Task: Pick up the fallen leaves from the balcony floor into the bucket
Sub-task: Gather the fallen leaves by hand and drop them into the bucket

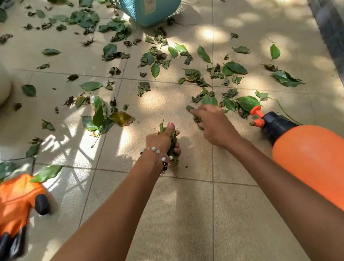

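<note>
The left hand point(163, 140) is closed around a thick bunch of leaves point(173, 143), with the thumb pointing up, and it holds them low over the balcony floor point(174, 204). The right hand point(213, 124) reaches forward with its fingers stretched out over a small pile of leaves point(208, 100); one dark leaf point(189, 108) sits at the fingertips, but I cannot say surely if it is already pinched or only touched. Many more leaves lie scattered over the tiles in front. The bucket point(149, 3), blue and woven, stands far ahead at the top of the view, well apart from both hands.

The main risk, I think, is that the left grip is already full. If the right hand pushes more leaves into it, some can slip out at the bottom and fall again. The way to the bucket is also long, so loose dry pieces may drop during the carry. The orange spray bottle point(318, 157) lies just beside the right arm, and a wide sweep could knock it and make it roll. An orange glove point(14, 210) lies at the left, unused.
</note>
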### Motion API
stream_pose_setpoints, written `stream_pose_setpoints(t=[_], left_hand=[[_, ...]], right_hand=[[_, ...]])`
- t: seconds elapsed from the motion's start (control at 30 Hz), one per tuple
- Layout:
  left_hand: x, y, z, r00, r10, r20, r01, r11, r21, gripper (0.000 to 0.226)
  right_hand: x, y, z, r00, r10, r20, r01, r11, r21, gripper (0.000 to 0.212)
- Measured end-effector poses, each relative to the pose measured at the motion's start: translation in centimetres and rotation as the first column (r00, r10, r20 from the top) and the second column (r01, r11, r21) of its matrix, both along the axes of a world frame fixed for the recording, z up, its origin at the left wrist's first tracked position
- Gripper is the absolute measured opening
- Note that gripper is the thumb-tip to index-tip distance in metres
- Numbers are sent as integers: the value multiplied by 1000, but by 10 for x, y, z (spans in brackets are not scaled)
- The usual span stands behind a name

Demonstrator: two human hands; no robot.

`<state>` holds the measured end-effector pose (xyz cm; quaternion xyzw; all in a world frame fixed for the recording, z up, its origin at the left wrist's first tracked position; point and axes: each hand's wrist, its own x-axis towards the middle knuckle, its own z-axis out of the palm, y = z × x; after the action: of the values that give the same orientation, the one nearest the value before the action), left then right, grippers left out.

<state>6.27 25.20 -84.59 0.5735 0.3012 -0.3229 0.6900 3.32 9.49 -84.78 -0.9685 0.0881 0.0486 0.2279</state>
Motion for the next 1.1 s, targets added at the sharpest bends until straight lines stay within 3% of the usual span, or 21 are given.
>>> stream_pose_setpoints(t=[0.07, 0.1, 0.23, 0.3, 0.33, 0.4, 0.43, 0.5, 0.53, 0.57, 0.63, 0.7, 0.77, 0.93, 1.03, 1.1], left_hand=[[1, 5, -4, 1000, 11, -3, -11, 1000, 9, 35], [2, 7, -4, 1000, 6, -10, -6, 1000, 8, 38], [3, 13, -3, 999, 12, -41, -12, 1000, -4, 47], [0, 13, -1, 997, 29, -67, -30, 999, -16, 47], [-2, 13, 0, 996, 40, -83, -42, 999, -22, 46], [-7, 14, 4, 992, 67, -111, -71, 997, -34, 45], [-10, 15, 8, 991, 72, -117, -77, 996, -43, 44], [-14, 18, 15, 988, 96, -124, -102, 994, -46, 42], [-15, 20, 19, 985, 112, -135, -121, 991, -57, 42], [-16, 22, 25, 980, 133, -149, -146, 986, -81, 43], [-15, 27, 40, 967, 170, -189, -201, 966, -161, 53], [-8, 34, 56, 949, 205, -240, -264, 931, -251, 56], [0, 48, 82, 942, 188, -279, -274, 909, -314, 55], [17, 98, 133, 949, 193, -248, -274, 895, -353, 62], [25, 129, 147, 936, 241, -257, -331, 851, -408, 59], [28, 138, 143, 940, 258, -222, -327, 866, -378, 59]], right_hand=[[1, -3, -13, 973, 160, -168, -188, 968, -167, 69], [-1, -2, -18, 964, 196, -179, -232, 948, -216, 67], [-17, 7, -30, 955, 296, 4, -266, 866, -424, 29], [-26, 11, -33, 946, 321, 53, -274, 872, -407, 23], [-31, 15, -31, 953, 285, 104, -239, 917, -318, 22], [-35, 28, -12, 979, -28, 200, 16, 998, 59, 16], [-34, 35, 0, 960, -236, 151, 179, 931, 317, 14], [-31, 55, 29, 901, -434, -24, 319, 623, 714, 16], [-29, 65, 43, 899, -435, -48, 299, 531, 793, 17], [-27, 75, 55, 912, -410, -29, 261, 524, 811, 20], [-22, 98, 79, 935, -350, 55, 200, 651, 732, 24], [-17, 117, 97, 949, -256, 184, 120, 832, 542, 25], [-12, 133, 114, 958, -76, 275, -19, 944, 328, 27], [2, 166, 165, 939, 270, 212, -302, 944, 133, 28], [15, 184, 195, 877, 480, -19, -479, 876, 55, 35], [26, 188, 203, 834, 532, -149, -519, 847, 118, 40]])
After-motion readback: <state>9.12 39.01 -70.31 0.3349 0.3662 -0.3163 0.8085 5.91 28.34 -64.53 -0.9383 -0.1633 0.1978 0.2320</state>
